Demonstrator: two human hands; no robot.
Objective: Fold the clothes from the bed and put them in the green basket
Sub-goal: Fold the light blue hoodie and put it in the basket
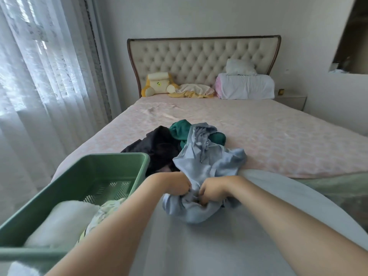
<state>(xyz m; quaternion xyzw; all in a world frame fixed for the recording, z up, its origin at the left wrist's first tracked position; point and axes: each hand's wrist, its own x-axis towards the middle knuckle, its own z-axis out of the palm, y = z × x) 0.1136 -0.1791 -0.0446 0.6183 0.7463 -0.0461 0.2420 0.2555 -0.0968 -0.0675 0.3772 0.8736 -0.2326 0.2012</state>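
**Item 1.** Light blue garment (pixel 207 166), lower centre. Crumpled and not yet folded. Its near end is bunched on the grey cloth (pixel 219 246) in the foreground, and its far end lies over the pile.

**Item 2.** Left hand (pixel 175 185) and right hand (pixel 213 191), lower centre. Side by side, each with fingers curled into the bunched blue fabric, gripping it.

**Item 3.** Pile on the bed (pixel 278 136), centre. Black garment (pixel 159 148) and teal garment (pixel 179 128), both touching the blue one, the teal partly under it.

**Item 4.** Green basket (pixel 79 176), lower left. Holds a white folded piece (pixel 65 218) and a patterned piece (pixel 103 212). Its far corner stands against the black garment.

**Hazards, as judged:**
- Lifting the blue garment may drag the teal or black garment along, since the cloths overlap.
- A grip on a bunch rather than on a hem or shoulders would likely give a twisted, uneven fold.
- The left forearm crosses the basket's right side, so a wide sweep could shove the basket or ruffle the folded pieces inside.
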